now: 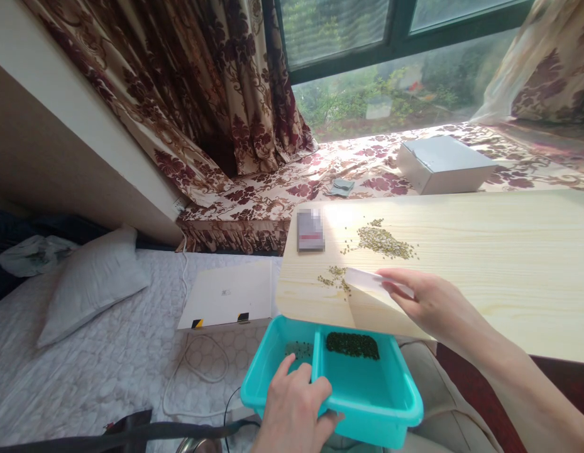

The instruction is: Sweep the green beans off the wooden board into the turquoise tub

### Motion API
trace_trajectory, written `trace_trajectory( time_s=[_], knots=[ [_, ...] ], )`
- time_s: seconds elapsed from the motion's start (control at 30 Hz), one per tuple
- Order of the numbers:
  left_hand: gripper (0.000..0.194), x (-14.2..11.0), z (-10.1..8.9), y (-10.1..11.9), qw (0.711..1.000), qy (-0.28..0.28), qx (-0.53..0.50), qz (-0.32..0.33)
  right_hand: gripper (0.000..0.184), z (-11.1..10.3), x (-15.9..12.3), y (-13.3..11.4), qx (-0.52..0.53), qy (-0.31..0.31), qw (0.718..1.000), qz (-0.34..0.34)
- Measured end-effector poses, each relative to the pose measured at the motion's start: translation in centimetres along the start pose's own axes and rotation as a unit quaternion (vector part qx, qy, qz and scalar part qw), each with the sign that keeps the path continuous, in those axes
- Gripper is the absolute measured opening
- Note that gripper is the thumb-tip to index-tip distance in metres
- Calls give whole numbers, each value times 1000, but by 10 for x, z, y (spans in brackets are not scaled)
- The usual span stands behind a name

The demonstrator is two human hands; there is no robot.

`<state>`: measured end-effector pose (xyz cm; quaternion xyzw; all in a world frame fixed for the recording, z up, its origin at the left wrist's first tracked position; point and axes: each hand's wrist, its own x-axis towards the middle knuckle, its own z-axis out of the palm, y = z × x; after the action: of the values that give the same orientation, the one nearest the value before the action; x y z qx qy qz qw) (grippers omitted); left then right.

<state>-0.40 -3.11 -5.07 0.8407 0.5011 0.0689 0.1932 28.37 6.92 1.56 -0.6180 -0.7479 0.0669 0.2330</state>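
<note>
My right hand (pixel 424 299) pinches a flat white card (pixel 367 279) between thumb and fingers, its edge low over the pale wooden tabletop (pixel 499 251). Just left of the card lies a small scatter of green beans (pixel 336 275). Farther back spreads a larger patch of green beans (pixel 386 242). Below the table edge is a turquoise two-compartment bin (pixel 367 409), gripped at its near rim by my left hand (pixel 298 399). Dark green beans (pixel 352 345) fill the back of its right compartment; a few small bits (pixel 298 350) lie in the left one.
A blurred, dark flat object (pixel 310 230) lies at the table's left end. Behind the table, a white box (pixel 447 160) and a small folded cloth or paper (pixel 342 187) rest on the flowered sill. On the bed at left are a white carton (pixel 228 292), cables and a pillow (pixel 93 283).
</note>
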Motion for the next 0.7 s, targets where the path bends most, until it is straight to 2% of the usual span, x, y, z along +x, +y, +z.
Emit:
trace_trajectory(
  time_s=[0.23,0.33,0.5,0.7],
  knots=[
    [24,4,-9,3,1000,-9,22,-1,32,-8,-4,-3,54,3,999,-3],
    [25,6,-7,2,1000,4,30,-7,33,-4,0,-5,57,11,998,1],
    [25,5,-2,-2,999,23,25,-4,35,0,2,-5,67,-12,997,-22],
    [21,4,-13,-3,1000,5,12,10,34,-9,-6,-5,88,-24,996,-17]
  ],
)
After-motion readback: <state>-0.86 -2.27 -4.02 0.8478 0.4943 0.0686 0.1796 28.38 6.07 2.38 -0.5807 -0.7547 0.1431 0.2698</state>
